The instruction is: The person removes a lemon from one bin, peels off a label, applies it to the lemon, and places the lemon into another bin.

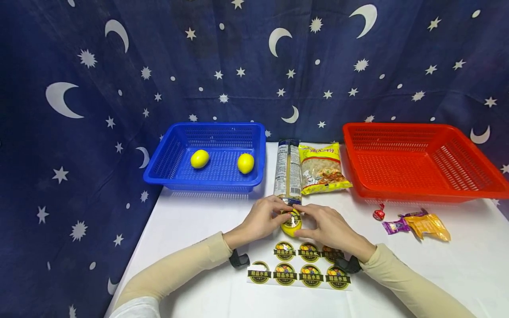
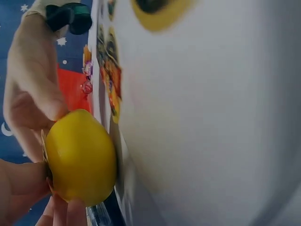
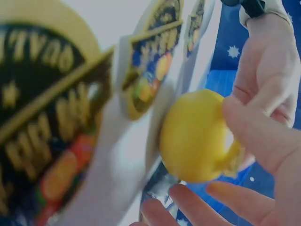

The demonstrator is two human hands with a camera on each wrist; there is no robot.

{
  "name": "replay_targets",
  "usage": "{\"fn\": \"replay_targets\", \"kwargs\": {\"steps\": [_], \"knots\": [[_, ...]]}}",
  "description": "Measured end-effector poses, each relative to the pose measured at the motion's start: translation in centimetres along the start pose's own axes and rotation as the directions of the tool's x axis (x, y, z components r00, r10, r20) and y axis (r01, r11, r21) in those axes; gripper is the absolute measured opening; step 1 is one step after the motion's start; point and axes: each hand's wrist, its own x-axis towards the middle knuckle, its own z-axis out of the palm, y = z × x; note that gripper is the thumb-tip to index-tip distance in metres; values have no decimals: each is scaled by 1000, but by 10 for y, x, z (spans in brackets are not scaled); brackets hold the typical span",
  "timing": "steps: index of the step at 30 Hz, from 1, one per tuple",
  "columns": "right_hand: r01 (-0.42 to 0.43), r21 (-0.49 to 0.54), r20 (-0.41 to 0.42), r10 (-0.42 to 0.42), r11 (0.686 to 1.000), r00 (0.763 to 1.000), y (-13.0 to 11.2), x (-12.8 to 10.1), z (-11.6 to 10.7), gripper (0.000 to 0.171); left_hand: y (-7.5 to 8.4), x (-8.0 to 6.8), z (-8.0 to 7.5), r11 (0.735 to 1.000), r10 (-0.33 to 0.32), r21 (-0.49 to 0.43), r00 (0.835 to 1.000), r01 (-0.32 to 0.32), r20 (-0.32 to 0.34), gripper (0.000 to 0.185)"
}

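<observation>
Both forearms angle inward; left hand [image 1: 264, 218] and right hand [image 1: 328, 225] each grip the lemon [image 1: 291, 224] between curled fingers

Lemons – three: two in blue basket [image 1: 175, 150] at [image 1: 199, 158] and [image 1: 245, 163], one [image 1: 291, 226] between hands. Baskets – two, blue and red [image 1: 469, 176]. Packets – two [image 1: 288, 172] [image 1: 323, 168]. Sweets – three [image 1: 379, 214] [image 1: 395, 226] [image 1: 430, 226]. Stickers on sheet [image 1: 254, 280] – seven.

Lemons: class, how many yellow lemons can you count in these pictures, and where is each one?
3. Two lemons lie in the blue basket, one left, one right. The third lemon is held between the left hand and right hand, a round sticker on it.
</observation>
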Motion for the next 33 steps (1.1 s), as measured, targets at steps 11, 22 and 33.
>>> {"fn": "replay_targets", "kwargs": {"steps": [11,22,33], "knots": [[120,37,-213,-110,992,971,0,4,7,18,7,-1,-4,982,60,183,997,-50,-54,12],[113,103,-222,-88,988,971,2,4,8,12,-1,-6,-7,975,78,213,996,-67,-44,23],[-10,334,-51,28,942,998,18,14,1,7,-6,5,-7,994,38,103,999,-36,-18,17]]}}
